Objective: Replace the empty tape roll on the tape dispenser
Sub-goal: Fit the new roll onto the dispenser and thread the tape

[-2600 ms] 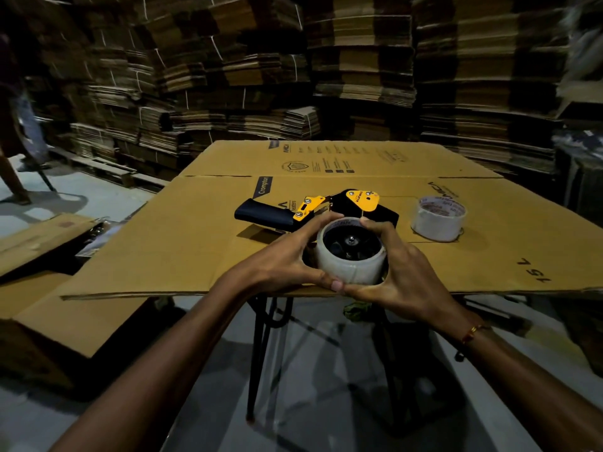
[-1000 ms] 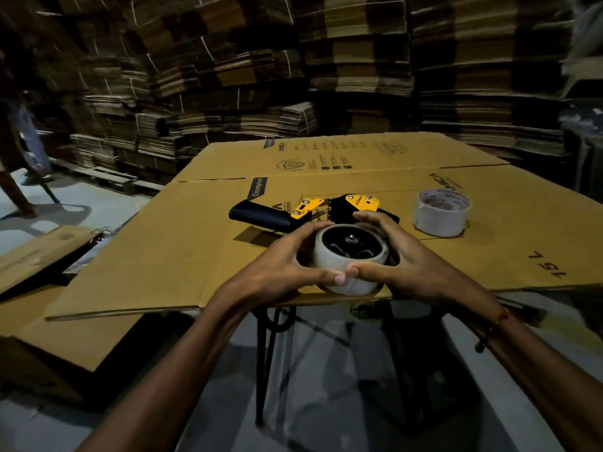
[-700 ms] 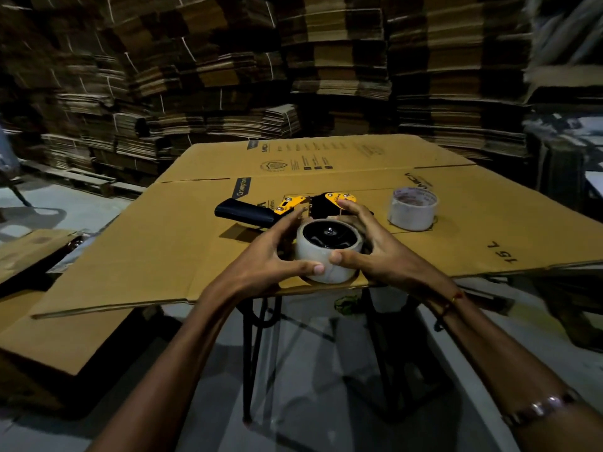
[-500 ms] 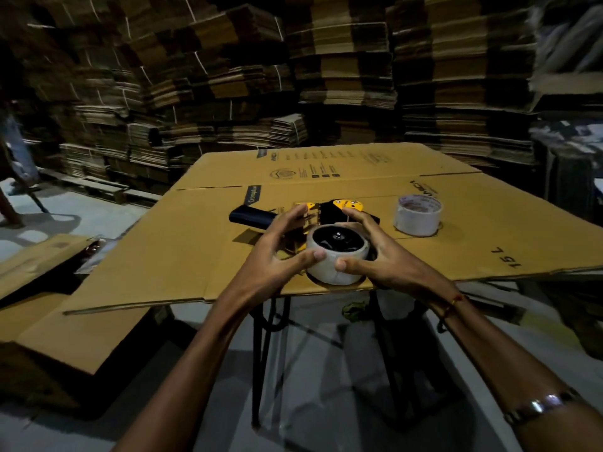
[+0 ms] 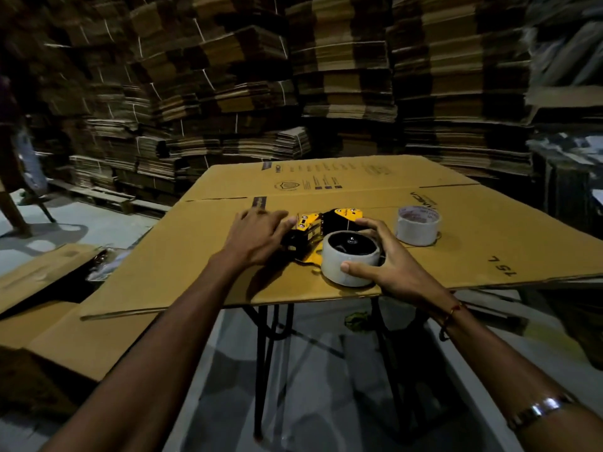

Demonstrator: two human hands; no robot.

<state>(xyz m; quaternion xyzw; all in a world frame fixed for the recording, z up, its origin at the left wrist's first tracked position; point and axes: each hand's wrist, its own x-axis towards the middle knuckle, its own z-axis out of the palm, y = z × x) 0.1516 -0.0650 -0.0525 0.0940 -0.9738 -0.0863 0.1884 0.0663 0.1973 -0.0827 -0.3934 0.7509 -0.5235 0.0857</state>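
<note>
A yellow and black tape dispenser (image 5: 329, 221) lies on its side on a flattened cardboard sheet (image 5: 195, 256). A white tape roll (image 5: 349, 267) sits on the dispenser's black hub. My right hand (image 5: 391, 265) grips this roll, thumb on its near wall and fingers round its far side. My left hand (image 5: 257, 236) lies over the dispenser's black handle with fingers stretched out; the handle is hidden beneath it. A second white tape roll (image 5: 417, 228) stands on the cardboard to the right, apart from both hands.
The cardboard sheet rests on a black metal stand (image 5: 270, 327) and overhangs it toward me. More flat cardboard (image 5: 49, 324) lies low on the left. Tall stacks of flattened boxes (image 5: 342, 76) wall in the back. A person's legs (image 5: 13, 177) are at far left.
My left hand has let go of the roll and moved left onto the dispenser's handle. My right hand keeps its hold on the roll.
</note>
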